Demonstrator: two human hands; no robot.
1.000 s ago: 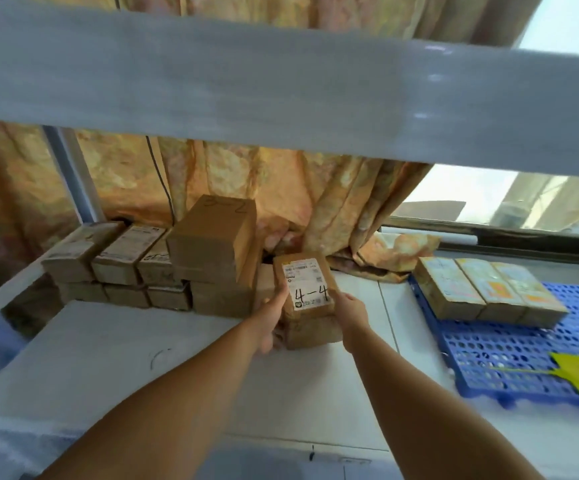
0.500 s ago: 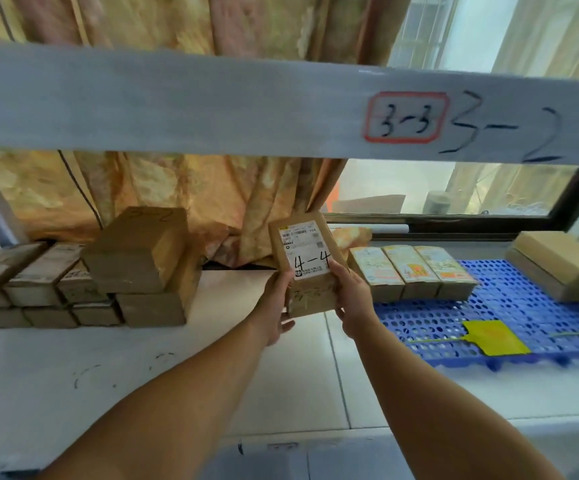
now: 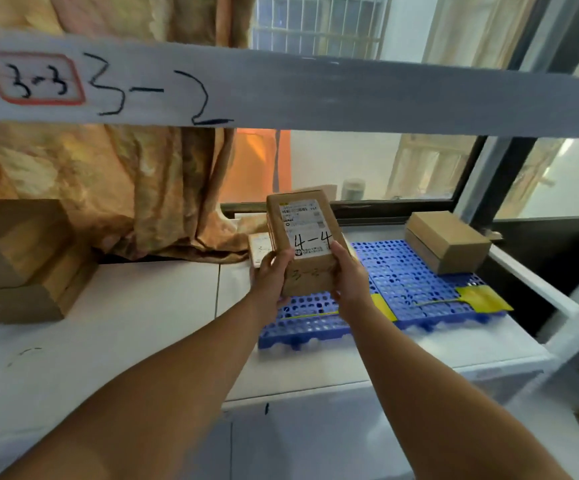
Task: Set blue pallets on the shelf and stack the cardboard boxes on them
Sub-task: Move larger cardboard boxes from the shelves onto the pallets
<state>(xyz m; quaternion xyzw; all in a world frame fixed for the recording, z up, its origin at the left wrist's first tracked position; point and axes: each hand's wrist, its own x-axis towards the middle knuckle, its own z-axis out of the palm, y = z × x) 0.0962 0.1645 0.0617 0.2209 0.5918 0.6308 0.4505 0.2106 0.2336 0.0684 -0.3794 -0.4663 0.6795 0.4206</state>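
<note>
I hold a small cardboard box (image 3: pixel 303 244) with a white label marked "4-4" in both hands, tilted up above the near left part of the blue pallets (image 3: pixel 409 282) on the white shelf (image 3: pixel 142 313). My left hand (image 3: pixel 272 275) grips its left side and my right hand (image 3: pixel 348 275) its right side. A larger plain cardboard box (image 3: pixel 449 242) sits on the pallets' far right corner. Behind the held box, a labelled box (image 3: pixel 259 249) peeks out at the pallets' far left.
A stack of brown boxes (image 3: pixel 21 261) stands on the shelf at the left. Two yellow fly swatters (image 3: pixel 482 299) lie on the pallets. The upper shelf beam (image 3: pixel 315 95), marked "3-3" and "3-2", crosses overhead. An orange curtain (image 3: pixel 108 188) and a window lie behind.
Both hands have carried the "4-4" box to the right, from beside the left stack to above the blue pallets. My view has swung right with it.
</note>
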